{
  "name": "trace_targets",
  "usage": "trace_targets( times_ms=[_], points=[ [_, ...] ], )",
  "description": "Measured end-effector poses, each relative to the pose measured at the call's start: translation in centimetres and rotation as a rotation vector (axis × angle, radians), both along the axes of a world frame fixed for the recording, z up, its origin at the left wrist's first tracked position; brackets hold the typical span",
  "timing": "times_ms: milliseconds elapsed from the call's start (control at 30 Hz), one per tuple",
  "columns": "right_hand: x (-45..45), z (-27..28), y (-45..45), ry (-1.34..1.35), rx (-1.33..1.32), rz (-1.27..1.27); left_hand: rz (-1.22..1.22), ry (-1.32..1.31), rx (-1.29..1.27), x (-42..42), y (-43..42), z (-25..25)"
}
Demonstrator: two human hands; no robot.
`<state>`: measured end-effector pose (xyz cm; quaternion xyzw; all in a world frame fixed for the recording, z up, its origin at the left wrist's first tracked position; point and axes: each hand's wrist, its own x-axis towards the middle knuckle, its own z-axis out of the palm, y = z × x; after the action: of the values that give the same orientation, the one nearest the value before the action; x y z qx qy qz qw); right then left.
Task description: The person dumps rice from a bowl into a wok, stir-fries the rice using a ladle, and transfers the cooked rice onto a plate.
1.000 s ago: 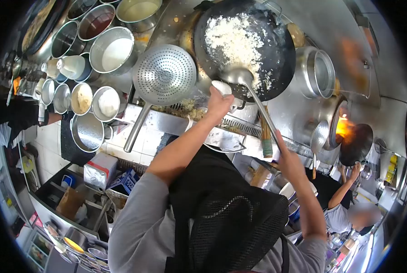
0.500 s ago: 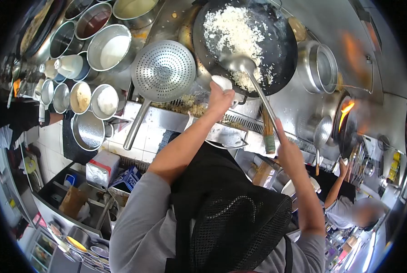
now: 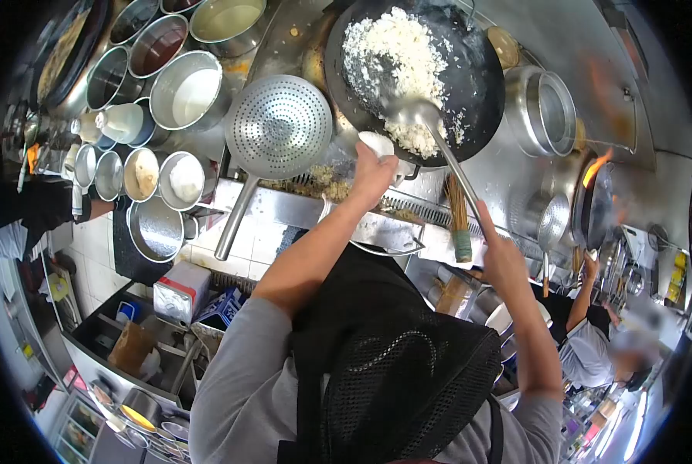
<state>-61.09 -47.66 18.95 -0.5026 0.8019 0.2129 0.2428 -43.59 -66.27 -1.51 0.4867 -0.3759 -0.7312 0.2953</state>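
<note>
My left hand [image 3: 374, 176] is closed around a folded white cloth [image 3: 376, 144] at the near edge of a black wok [image 3: 479, 93]. Any wok handle under the cloth is hidden. White rice [image 3: 408, 54] covers the wok's left and middle, with loose grains scattered to the right. My right hand [image 3: 505, 261] grips the long handle of a metal ladle [image 3: 456, 164], whose bowl rests on the lower part of the rice. Left of the wok lies a perforated strainer [image 3: 279, 124], its handle towards me. A bamboo brush [image 3: 460, 220] stands between my hands.
Metal pots and bowls, one holding a white substance [image 3: 194, 97], crowd the left. A steel pot [image 3: 543, 112] stands right of the wok. Further right, flame [image 3: 596, 168] rises by another wok near a co-worker [image 3: 589, 348]. Another person's dark clothing shows far left.
The ladle's bowl has shifted slightly right and down in the rice, and my right hand has moved a little right and nearer me. My left hand stays at the wok's edge.
</note>
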Motion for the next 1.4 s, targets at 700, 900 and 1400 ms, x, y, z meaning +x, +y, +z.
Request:
trace_targets(
  times_ms=[700,900,1400],
  points=[
    [-4.5,-8.5,-5.7,0.187,-0.27,-0.011,0.01,0.083,0.006,-1.0,0.8,-3.4],
    [-2.8,1.2,1.0,0.117,0.0,-0.043,-0.031,0.058,0.003,-0.6,0.3,-2.9],
    [-6.5,13.6,2.3,-0.022,-0.288,0.057,0.037,0.17,-0.064,-1.1,0.6,-4.9]
  ],
)
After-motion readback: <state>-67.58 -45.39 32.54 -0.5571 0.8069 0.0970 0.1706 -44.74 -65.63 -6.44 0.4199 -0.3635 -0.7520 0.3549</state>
